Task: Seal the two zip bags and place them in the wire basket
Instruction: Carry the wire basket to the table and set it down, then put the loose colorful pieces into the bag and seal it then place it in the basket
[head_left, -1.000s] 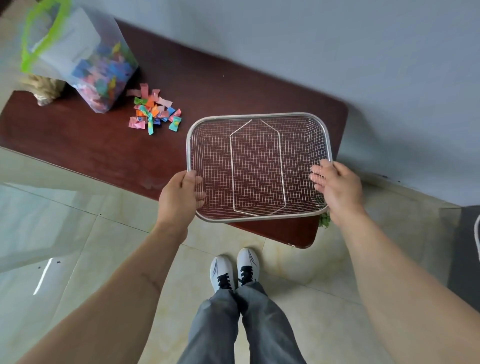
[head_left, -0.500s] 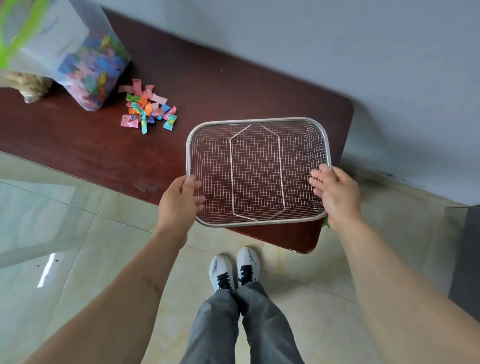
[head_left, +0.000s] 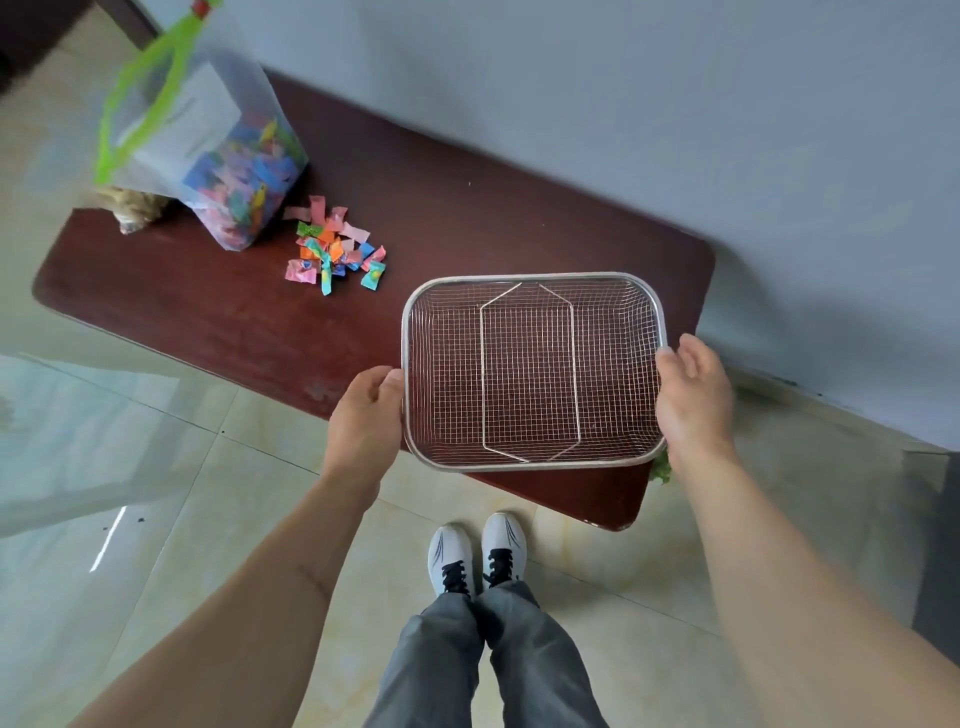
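Bare forearms, no sleeves — grey trousers (head_left: 483, 660), white lace-up shoes (head_left: 478, 553) with black laces.

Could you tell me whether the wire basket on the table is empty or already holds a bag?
Empty. Through the wire basket mesh only the dark table shows; the zip bag of candies stands at the far end.

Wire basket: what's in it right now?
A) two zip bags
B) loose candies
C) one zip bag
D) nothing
D: the wire basket shows only bare mesh with the table visible through it, while the zip bag and loose candies sit off to its left.
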